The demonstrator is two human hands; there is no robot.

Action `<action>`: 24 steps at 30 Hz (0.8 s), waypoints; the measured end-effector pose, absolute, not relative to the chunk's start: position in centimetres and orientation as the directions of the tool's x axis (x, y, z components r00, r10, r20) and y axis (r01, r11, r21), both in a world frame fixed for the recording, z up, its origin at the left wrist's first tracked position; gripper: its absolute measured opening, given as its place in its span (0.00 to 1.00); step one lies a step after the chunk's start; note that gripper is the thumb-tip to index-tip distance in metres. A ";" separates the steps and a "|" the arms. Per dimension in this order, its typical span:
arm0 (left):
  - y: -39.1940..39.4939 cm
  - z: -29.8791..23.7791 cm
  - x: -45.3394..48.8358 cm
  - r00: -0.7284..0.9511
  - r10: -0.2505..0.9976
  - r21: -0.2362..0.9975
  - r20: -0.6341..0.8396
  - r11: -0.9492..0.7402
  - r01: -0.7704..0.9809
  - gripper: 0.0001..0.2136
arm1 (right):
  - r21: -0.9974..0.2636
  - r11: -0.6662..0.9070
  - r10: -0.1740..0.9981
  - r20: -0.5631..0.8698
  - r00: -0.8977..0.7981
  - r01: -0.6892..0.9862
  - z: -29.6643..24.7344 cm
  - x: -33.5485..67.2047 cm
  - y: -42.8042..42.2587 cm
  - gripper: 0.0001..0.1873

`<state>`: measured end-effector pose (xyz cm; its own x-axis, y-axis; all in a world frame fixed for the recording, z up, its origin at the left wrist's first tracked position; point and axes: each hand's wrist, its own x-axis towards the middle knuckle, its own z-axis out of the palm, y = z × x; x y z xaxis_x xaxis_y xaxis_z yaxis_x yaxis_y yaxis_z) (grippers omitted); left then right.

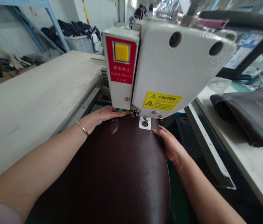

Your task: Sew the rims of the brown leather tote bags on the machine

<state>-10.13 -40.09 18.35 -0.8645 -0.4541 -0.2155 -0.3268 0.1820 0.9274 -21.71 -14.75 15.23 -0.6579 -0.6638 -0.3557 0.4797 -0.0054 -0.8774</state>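
Note:
A large dark maroon leather piece lies in front of me, its far edge under the head of a white sewing machine. My left hand rests flat on the leather's upper left edge, fingers stretched toward the needle area, next to a small leather tab. My right hand lies on the leather's right edge, its fingers curled over the rim, just below a white clamp plate. A silver bangle circles my left wrist.
A long white worktable spans the left. On the machine's front are a red emergency stop panel with a yellow button and a yellow caution label. More dark leather pieces lie on the right table. A bin of dark fabric stands behind.

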 end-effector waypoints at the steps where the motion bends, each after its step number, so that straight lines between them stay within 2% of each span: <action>1: -40.2 18.2 -10.2 -0.861 -0.459 0.928 -0.220 0.173 -0.330 0.25 | -0.886 0.001 -0.663 -0.348 -0.663 0.464 15.3 -22.0 -15.1 0.24; 6: -40.9 17.3 -10.4 -0.861 -0.441 0.933 -0.255 0.122 -0.339 0.27 | -0.894 0.032 -0.699 -0.340 -0.629 0.447 15.7 -22.9 -15.6 0.19; 11: -41.0 17.1 -10.5 -0.853 -0.461 0.936 -0.245 0.116 -0.332 0.26 | -0.892 0.044 -0.701 -0.348 -0.623 0.449 15.9 -23.1 -15.4 0.21; 16: -41.3 16.9 -10.5 -0.886 -0.407 0.957 -0.221 0.086 -0.278 0.26 | -0.886 0.027 -0.722 -0.338 -0.604 0.463 15.8 -23.4 -15.6 0.25; 19: -41.6 16.7 -10.7 -0.879 -0.421 0.950 -0.224 0.107 -0.293 0.26 | -0.888 0.030 -0.734 -0.331 -0.593 0.458 15.7 -23.7 -15.8 0.26; 24: -41.5 17.0 -10.9 -0.886 -0.454 0.965 -0.096 0.176 -0.195 0.27 | -0.901 0.038 -0.726 -0.322 -0.608 0.431 16.0 -24.3 -16.6 0.25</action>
<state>-10.89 -41.48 16.96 -0.8856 -0.4544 -0.0959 -0.1949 0.1761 0.9649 -24.28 -16.58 15.98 -0.6080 -0.7258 -0.3217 0.4311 0.0384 -0.9015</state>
